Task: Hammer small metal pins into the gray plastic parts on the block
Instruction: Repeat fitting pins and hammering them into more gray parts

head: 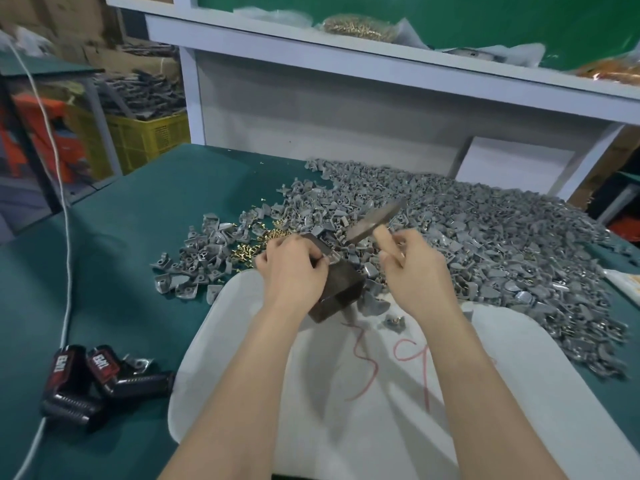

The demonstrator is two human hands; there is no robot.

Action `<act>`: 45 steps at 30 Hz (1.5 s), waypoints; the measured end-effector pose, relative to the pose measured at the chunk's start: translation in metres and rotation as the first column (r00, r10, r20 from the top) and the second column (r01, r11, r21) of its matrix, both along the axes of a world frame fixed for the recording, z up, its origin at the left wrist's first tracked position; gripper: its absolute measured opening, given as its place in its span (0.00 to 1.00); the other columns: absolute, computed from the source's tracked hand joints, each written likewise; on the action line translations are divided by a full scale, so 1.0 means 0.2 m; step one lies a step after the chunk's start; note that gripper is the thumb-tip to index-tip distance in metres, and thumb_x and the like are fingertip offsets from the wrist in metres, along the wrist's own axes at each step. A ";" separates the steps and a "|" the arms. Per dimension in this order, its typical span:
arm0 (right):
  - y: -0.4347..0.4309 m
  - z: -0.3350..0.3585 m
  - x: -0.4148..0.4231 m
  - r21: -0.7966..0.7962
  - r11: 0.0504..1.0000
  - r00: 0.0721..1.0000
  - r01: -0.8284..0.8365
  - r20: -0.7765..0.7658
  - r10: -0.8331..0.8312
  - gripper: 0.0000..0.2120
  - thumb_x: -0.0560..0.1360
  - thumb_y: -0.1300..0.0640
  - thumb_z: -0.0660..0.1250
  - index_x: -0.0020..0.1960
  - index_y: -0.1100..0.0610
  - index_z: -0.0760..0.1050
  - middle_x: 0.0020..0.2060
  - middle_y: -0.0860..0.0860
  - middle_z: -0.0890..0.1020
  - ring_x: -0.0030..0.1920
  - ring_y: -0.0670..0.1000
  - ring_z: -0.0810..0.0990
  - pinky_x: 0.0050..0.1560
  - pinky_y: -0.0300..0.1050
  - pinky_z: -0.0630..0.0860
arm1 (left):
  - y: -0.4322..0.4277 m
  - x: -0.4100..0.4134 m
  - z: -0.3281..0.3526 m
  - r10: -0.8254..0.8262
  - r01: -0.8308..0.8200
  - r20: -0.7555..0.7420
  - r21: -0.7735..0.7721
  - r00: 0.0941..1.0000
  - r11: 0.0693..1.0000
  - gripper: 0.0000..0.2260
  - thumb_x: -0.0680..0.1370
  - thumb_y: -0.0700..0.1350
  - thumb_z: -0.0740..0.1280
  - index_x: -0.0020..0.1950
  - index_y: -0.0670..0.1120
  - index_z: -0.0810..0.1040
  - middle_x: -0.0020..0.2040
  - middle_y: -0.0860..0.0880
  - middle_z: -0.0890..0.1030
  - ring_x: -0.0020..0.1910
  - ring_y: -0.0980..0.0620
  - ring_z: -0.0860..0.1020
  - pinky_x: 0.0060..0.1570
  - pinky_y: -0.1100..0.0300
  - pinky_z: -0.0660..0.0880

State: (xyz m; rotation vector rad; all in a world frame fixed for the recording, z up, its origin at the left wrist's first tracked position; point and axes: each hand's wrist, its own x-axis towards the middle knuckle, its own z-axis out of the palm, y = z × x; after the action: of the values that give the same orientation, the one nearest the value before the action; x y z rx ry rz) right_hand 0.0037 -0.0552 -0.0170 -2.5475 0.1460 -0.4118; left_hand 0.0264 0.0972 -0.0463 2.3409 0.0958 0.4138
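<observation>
Two grips engaged: left grip (294,263) pinching gray part (330,259) on block (341,289), right grip (412,261) clenching raised hammer (374,221); risk of struck fingers (318,263) through misaim.

Both bare forearms reach forward from the bottom of the view and draw slightly together. The left hand (294,268) lies knuckles up, its fingers curled over the top edge of the block (341,287). The right hand (414,268) is just beside it, not touching, wrist cocked, with fingers and thumb wrapped round the wooden handle of the hammer (375,221), which is held tilted above the left fingertips.
</observation>
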 end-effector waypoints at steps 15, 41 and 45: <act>0.17 -0.01 0.11 0.146 0.961 0.967 -0.234 -0.067 0.246 0.11 0.77 0.49 0.64 0.57 0.51 0.75 0.45 0.49 0.82 0.46 0.49 0.80 0.53 0.47 0.77 | -0.02 0.00 0.01 -0.040 0.056 0.096 -0.165 0.995 0.985 0.05 0.78 0.47 0.64 0.48 0.53 0.80 0.50 0.53 0.81 0.56 0.47 0.74 0.60 0.53 0.65; 0.71 -0.07 0.70 -0.410 0.881 0.959 -0.236 -0.247 0.142 0.05 0.72 0.60 0.65 0.44 0.52 0.70 0.53 0.53 0.79 0.57 0.57 0.75 0.60 0.56 0.63 | 0.07 0.03 0.00 0.393 -0.206 0.012 -0.836 0.920 0.508 0.11 0.78 0.37 0.59 0.49 0.55 0.70 0.61 0.53 0.67 0.58 0.54 0.70 0.36 0.84 0.61; 0.69 -0.09 0.73 -0.411 0.890 0.976 -0.198 -0.170 0.138 0.04 0.73 0.61 0.64 0.47 0.54 0.73 0.54 0.53 0.79 0.57 0.56 0.75 0.60 0.55 0.64 | 0.07 0.03 -0.01 0.395 -0.194 0.026 -0.840 0.919 0.507 0.11 0.77 0.37 0.59 0.49 0.55 0.71 0.62 0.52 0.67 0.55 0.56 0.70 0.36 0.84 0.61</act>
State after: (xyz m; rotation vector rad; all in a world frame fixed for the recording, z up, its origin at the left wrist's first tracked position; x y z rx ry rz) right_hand 0.1491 0.0828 -0.0343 -2.9919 -0.1325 -0.2160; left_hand 0.0318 0.1105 -0.0479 1.3019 0.4933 0.6259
